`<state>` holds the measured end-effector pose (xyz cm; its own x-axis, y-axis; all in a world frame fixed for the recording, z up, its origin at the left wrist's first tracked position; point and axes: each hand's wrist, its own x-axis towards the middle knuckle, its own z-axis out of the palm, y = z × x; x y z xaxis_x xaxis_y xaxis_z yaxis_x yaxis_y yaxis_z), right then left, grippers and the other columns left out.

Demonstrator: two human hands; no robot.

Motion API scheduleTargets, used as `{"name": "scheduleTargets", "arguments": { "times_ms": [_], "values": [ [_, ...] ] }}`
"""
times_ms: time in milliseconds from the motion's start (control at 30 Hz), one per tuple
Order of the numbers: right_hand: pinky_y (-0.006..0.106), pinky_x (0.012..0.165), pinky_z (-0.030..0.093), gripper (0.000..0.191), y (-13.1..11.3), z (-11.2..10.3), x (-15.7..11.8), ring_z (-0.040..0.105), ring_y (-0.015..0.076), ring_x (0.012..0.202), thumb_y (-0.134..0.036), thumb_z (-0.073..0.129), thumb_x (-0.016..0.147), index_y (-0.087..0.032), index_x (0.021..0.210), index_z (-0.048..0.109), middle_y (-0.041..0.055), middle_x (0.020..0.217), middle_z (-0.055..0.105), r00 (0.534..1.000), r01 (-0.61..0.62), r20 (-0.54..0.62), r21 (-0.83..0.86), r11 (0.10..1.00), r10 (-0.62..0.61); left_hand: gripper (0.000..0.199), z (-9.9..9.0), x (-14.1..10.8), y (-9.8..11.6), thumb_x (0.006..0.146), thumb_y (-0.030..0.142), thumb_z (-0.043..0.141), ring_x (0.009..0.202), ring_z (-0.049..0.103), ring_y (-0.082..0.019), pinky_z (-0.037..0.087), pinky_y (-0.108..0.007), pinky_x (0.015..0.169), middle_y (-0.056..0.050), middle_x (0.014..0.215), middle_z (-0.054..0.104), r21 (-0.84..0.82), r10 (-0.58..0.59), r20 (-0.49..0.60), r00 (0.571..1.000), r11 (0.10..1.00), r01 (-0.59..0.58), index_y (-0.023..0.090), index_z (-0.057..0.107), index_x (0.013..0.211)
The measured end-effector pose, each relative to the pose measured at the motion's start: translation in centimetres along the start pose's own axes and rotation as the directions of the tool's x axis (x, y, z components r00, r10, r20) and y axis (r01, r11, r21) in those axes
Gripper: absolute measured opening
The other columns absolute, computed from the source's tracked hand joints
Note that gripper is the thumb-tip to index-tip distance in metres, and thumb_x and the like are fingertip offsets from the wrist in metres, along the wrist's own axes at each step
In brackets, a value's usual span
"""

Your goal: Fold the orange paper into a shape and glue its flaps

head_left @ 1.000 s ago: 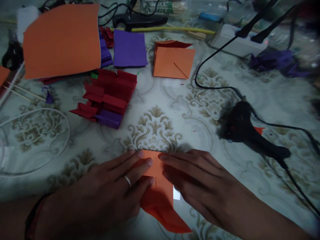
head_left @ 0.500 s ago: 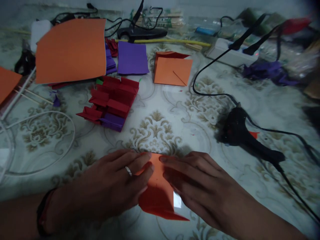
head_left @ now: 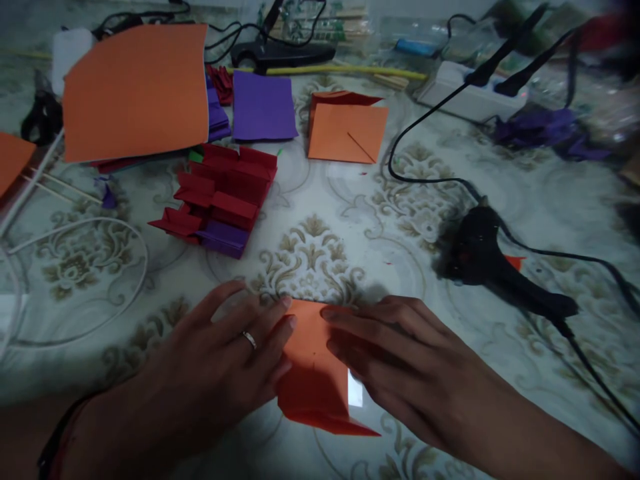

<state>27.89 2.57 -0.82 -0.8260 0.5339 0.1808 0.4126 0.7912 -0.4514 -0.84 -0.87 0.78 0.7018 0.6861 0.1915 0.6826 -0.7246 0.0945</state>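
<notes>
A folded piece of orange paper (head_left: 315, 373) lies on the patterned tabletop in front of me, its near edge creased up and a pointed flap sticking out to the right. My left hand (head_left: 233, 353), with a ring on one finger, rests along the paper's left edge, fingers stretched out and fingertips touching it. On the other side my right hand (head_left: 400, 360) lies with extended fingers over the paper's upper right part, covering that edge. Both palms face down. Beyond the hands sit a folded red and purple paper piece (head_left: 220, 200) and a folded orange paper piece (head_left: 347, 130).
A black glue gun (head_left: 500, 260) with its cable lies at the right. Farther back are a white power strip (head_left: 475, 93), a purple paper square (head_left: 264, 107) and a large orange sheet (head_left: 135, 93). A loop of white cable (head_left: 145, 267) lies at the left.
My left hand has shifted slightly left, uncovering more of the orange paper's top left. The right hand stays almost in place. The view has tilted a little.
</notes>
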Motion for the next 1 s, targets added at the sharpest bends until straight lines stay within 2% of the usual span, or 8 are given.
{"name": "scheduleTargets", "arguments": {
  "times_ms": [100,467,567,633,667,767,867,1000],
  "values": [
    [0.049,0.097,0.050,0.027,0.0,-0.1,0.0,0.064,0.0292,0.113,-0.015,0.053,0.106,-0.019,0.124,0.074,0.0082,0.142,0.071,1.000,0.003,0.002,0.004,1.000,-0.003,0.027,0.0,-0.2,-0.1,0.108,0.025,0.054,0.113,0.071,-0.025,0.045,-0.049,0.111,-0.008,0.131,0.078,-0.016,0.020,0.021,1.000,1.000,-0.020,0.014,0.072,0.124],
    [0.047,0.099,0.050,0.026,0.0,-0.2,0.1,0.070,0.0260,0.112,-0.015,0.053,0.106,-0.017,0.120,0.076,0.0111,0.129,0.077,0.999,0.003,-0.042,0.016,1.000,-0.003,0.018,0.0,0.2,-0.3,0.104,0.023,0.059,0.090,0.072,-0.020,0.055,-0.044,0.101,-0.001,0.111,0.083,-0.008,-0.006,-0.123,0.992,1.000,0.005,0.018,0.076,0.098],
    [0.046,0.098,0.052,0.026,-0.1,-0.4,0.2,0.071,0.0258,0.112,-0.014,0.054,0.105,-0.017,0.120,0.075,0.0106,0.127,0.078,0.999,0.014,-0.043,0.002,1.000,-0.014,0.010,0.2,0.0,-0.7,0.099,0.021,0.066,0.082,0.070,-0.019,0.057,-0.045,0.100,-0.001,0.097,0.081,-0.045,0.004,-0.143,0.990,0.999,-0.010,0.017,0.074,0.093],
    [0.046,0.099,0.053,0.027,-0.1,-0.4,0.2,0.071,0.0258,0.115,-0.014,0.054,0.105,-0.017,0.120,0.076,0.0110,0.127,0.078,0.999,0.028,-0.040,-0.001,1.000,-0.028,0.007,0.3,0.0,-1.1,0.097,0.016,0.066,0.094,0.072,-0.021,0.054,-0.046,0.111,-0.003,0.098,0.080,-0.106,0.043,-0.123,0.991,0.993,-0.056,0.015,0.073,0.095],
    [0.046,0.101,0.053,0.027,0.0,-0.4,0.2,0.071,0.0259,0.116,-0.014,0.054,0.104,-0.016,0.120,0.076,0.0118,0.127,0.078,0.999,0.033,-0.044,0.001,0.999,-0.033,0.010,0.3,0.0,-1.2,0.097,0.013,0.065,0.108,0.071,-0.023,0.049,-0.046,0.120,-0.005,0.106,0.079,-0.141,0.093,-0.100,0.991,0.984,-0.107,0.014,0.073,0.103],
    [0.049,0.104,0.054,0.027,0.0,-0.3,0.1,0.072,0.0269,0.117,-0.015,0.054,0.103,-0.015,0.118,0.077,0.0147,0.126,0.078,0.997,0.045,-0.058,0.005,0.999,-0.044,0.038,0.4,0.4,-1.5,0.101,0.015,0.057,0.155,0.043,-0.026,0.025,-0.045,0.137,-0.010,0.149,0.066,-0.243,0.289,0.025,0.957,0.930,-0.274,0.010,0.063,0.138],
    [0.049,0.106,0.056,0.028,0.1,-0.4,0.0,0.071,0.0279,0.122,-0.014,0.055,0.102,-0.014,0.120,0.077,0.0155,0.125,0.079,0.996,0.037,-0.077,0.006,0.999,-0.036,0.056,0.7,0.9,-1.3,0.104,0.030,0.058,0.163,0.029,-0.025,0.026,-0.041,0.137,-0.012,0.167,0.048,-0.277,0.307,0.150,0.940,0.925,-0.259,0.007,0.050,0.154],
    [0.043,0.104,0.061,0.025,0.2,-1.1,0.1,0.074,0.0255,0.120,-0.015,0.059,0.101,-0.016,0.116,0.080,0.0131,0.124,0.081,0.996,0.054,-0.071,0.020,0.998,-0.052,0.058,1.1,0.8,-1.1,0.104,0.038,0.061,0.163,0.031,-0.026,0.032,-0.042,0.135,-0.012,0.169,0.046,-0.289,0.264,0.164,0.950,0.934,-0.210,0.008,0.052,0.153]
  ]
}}
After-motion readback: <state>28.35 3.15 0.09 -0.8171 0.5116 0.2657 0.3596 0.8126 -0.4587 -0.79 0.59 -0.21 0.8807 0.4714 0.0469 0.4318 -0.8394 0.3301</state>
